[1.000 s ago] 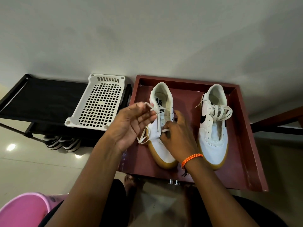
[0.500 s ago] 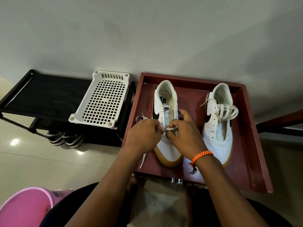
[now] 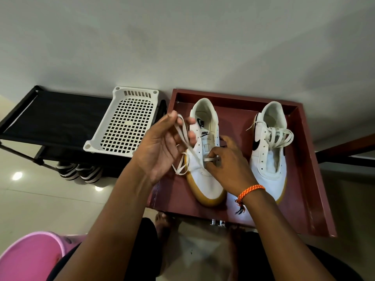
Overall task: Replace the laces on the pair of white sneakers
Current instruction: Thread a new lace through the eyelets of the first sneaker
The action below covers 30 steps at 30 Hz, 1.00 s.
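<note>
While your right hand (image 3: pixel 225 165) pinches the short end of the white lace (image 3: pixel 189 147) low on the left sneaker (image 3: pixel 205 159), your left hand (image 3: pixel 162 147) holds the long part of that lace up, fingers curled round it. The lace runs from your left fingers down to your right pinch, and a loop hangs under your left hand. Right of your right hand stands the right sneaker (image 3: pixel 269 151), its lace bunched on top. Both shoes sit in the red tray (image 3: pixel 310 179). Left of your left hand lies a white basket (image 3: pixel 125 124) on a black rack (image 3: pixel 54 118).
</note>
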### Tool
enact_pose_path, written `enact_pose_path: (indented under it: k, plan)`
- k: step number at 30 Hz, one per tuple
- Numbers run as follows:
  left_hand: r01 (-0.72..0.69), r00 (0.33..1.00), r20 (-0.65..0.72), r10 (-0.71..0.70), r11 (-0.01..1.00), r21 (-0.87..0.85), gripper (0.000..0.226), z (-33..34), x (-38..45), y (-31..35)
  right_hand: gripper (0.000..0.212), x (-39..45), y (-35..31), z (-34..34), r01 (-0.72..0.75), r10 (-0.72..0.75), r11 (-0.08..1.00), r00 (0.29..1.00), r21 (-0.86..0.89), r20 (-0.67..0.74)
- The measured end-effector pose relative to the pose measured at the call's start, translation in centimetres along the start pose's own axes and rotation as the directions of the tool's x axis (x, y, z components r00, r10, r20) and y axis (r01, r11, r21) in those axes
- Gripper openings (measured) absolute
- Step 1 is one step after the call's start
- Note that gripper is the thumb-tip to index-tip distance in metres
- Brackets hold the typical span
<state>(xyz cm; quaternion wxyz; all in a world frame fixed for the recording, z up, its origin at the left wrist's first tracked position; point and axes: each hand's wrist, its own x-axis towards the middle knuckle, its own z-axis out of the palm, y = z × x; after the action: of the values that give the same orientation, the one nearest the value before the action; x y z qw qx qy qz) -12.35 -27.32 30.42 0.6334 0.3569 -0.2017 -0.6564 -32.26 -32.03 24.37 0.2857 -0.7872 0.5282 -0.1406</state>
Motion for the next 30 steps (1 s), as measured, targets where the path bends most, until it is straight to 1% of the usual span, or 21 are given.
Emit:
enact_pose_path:
  k: [1,2,3,4,5,6,7,8,9,11,12,15,17,19,22,25,26,27,28,29,30]
  plan:
    - [0.016,0.997,-0.071,-0.001,0.979,0.205,0.02,0.0,0.1,-0.1,0.006,0.0,0.0,0.0,-0.003,0.003,1.0,1.0,0.011,0.001]
    - [0.048,0.99,-0.142,0.017,0.894,0.446,0.02,-0.3,0.3,-0.5,0.007,0.1,0.0,0.0,-0.005,0.005,1.0,1.0,0.02,0.003]
    - [0.091,0.981,-0.186,0.051,0.727,0.681,0.022,-0.6,0.4,-1.2,0.007,0.1,0.0,0.0,-0.007,0.007,1.0,1.0,0.025,0.005]
    - [0.118,0.981,-0.177,0.077,0.49,0.864,0.028,-0.9,0.6,-2.1,0.008,0.1,0.0,0.0,-0.011,0.01,1.0,1.0,0.026,0.008]
    - [0.121,0.988,-0.139,0.064,0.234,0.965,0.034,-1.3,0.6,-3.0,0.01,0.1,0.0,0.0,-0.015,0.015,0.999,1.0,0.029,0.011]
    - [0.101,0.994,-0.102,0.036,0.031,0.994,0.038,-1.6,0.6,-3.9,0.012,0.1,0.0,0.0,-0.019,0.019,0.999,1.0,0.032,0.014]
    - [0.081,0.997,-0.08,0.015,-0.082,0.993,0.038,-1.7,0.6,-4.6,0.013,0.0,0.0,0.0,-0.021,0.021,0.999,1.0,0.036,0.015]
    - [0.06,0.998,-0.059,0.019,-0.108,0.992,0.035,-1.8,0.6,-5.0,0.013,0.0,0.0,-0.1,-0.021,0.02,0.999,1.0,0.037,0.017]
    - [0.036,0.999,-0.032,0.042,-0.084,0.996,0.033,-1.8,0.7,-5.1,0.012,0.0,0.0,-0.1,-0.014,0.014,0.999,1.0,0.033,0.016]
    - [-0.009,0.995,0.007,0.096,0.026,1.0,0.03,-2.0,1.1,-4.9,0.009,0.1,0.1,0.0,0.003,-0.004,1.0,1.0,0.018,0.01]
    - [-0.013,0.994,0.0,0.111,0.119,0.993,0.029,-2.0,1.2,-4.6,0.008,0.1,0.2,0.0,0.009,-0.009,1.0,1.0,0.01,0.005]
    - [0.03,0.99,-0.094,0.103,0.502,0.864,0.027,-1.4,1.0,-3.4,0.008,0.1,0.3,0.1,0.017,-0.017,1.0,1.0,-0.017,-0.002]
    - [0.027,0.985,-0.143,0.094,0.737,0.675,0.028,-0.7,0.8,-2.3,0.008,0.1,0.4,0.0,0.024,-0.024,1.0,1.0,-0.014,-0.001]
    - [0.036,0.987,-0.156,0.04,0.887,0.46,0.026,-0.2,0.6,-1.4,0.009,0.1,0.4,0.0,0.024,-0.024,1.0,1.0,0.001,-0.001]
    - [0.042,0.989,-0.147,-0.014,0.981,0.19,0.022,0.0,0.3,-0.4,0.011,0.1,0.4,-0.1,0.006,-0.006,1.0,1.0,0.023,0.009]
    - [0.001,0.984,-0.178,-0.015,0.997,-0.074,0.018,-0.3,0.2,0.3,0.011,0.0,0.3,-0.2,-0.008,0.008,0.999,1.0,0.034,0.018]
    - [-0.011,0.979,-0.202,-0.013,0.993,-0.117,0.017,-0.4,0.1,0.6,0.01,0.0,0.2,-0.2,-0.012,0.011,0.999,1.0,0.039,0.019]
    - [-0.02,0.973,-0.23,-0.003,0.995,-0.095,0.015,-0.4,0.1,0.7,0.009,0.0,0.2,-0.3,-0.016,0.015,0.999,1.0,0.045,0.022]
    - [-0.021,0.964,-0.265,0.025,1.0,0.016,0.012,-0.4,0.2,0.8,0.008,-0.1,0.2,-0.3,-0.02,0.018,0.998,0.999,0.051,0.027]
    - [-0.009,0.951,-0.298,0.077,0.975,0.223,0.01,-0.5,0.2,0.7,0.008,-0.1,0.2,-0.3,-0.023,0.021,0.998,0.999,0.057,0.031]
    - [0.029,0.939,-0.311,0.144,0.871,0.49,0.013,-0.6,0.4,0.3,0.008,-0.1,0.2,-0.3,-0.024,0.022,0.998,0.999,0.062,0.032]
